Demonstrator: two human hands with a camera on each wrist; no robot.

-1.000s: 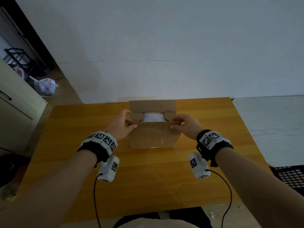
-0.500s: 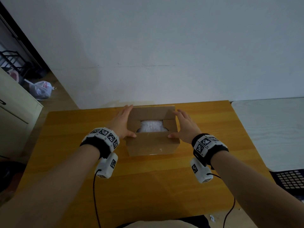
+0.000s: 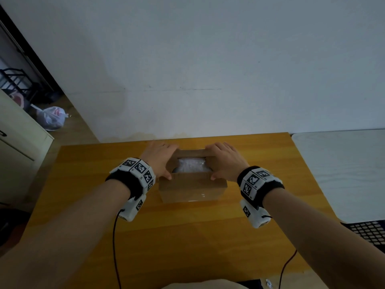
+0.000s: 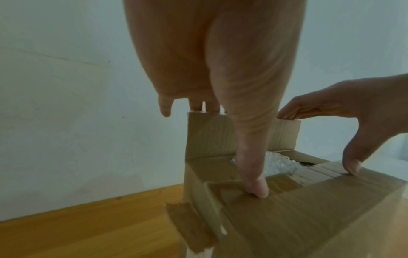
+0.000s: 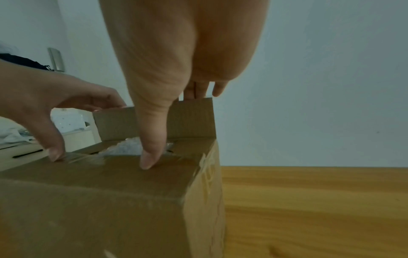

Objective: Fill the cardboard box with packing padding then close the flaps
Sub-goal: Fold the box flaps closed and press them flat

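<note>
A brown cardboard box [image 3: 192, 188] stands on the wooden table. White bubble-wrap padding [image 3: 191, 165] shows through the gap in its top. The near flap [image 3: 191, 177] lies folded down over the opening; the far flap [image 3: 191, 152] still stands up. My left hand [image 3: 166, 161] is at the box's left end and my right hand [image 3: 216, 161] at its right end. Each thumb presses on the near flap, seen in the left wrist view [image 4: 256, 188] and the right wrist view [image 5: 150, 157]. The straight fingers [image 4: 198, 108] of both hands reach the far flap's top edge [image 5: 189, 118].
The wooden table [image 3: 187, 236] runs up to a white wall. A white table [image 3: 343, 163] adjoins it on the right, with a black crate [image 3: 370, 232] below. A cabinet [image 3: 16, 142] and a plastic bag [image 3: 53, 117] are at the left. A loose tape strip [image 4: 187, 227] hangs off the box's corner.
A second ago both hands pinched the near flap's edge. The flap now lies flat under the thumbs, and the fingers have stretched forward onto the far flap.
</note>
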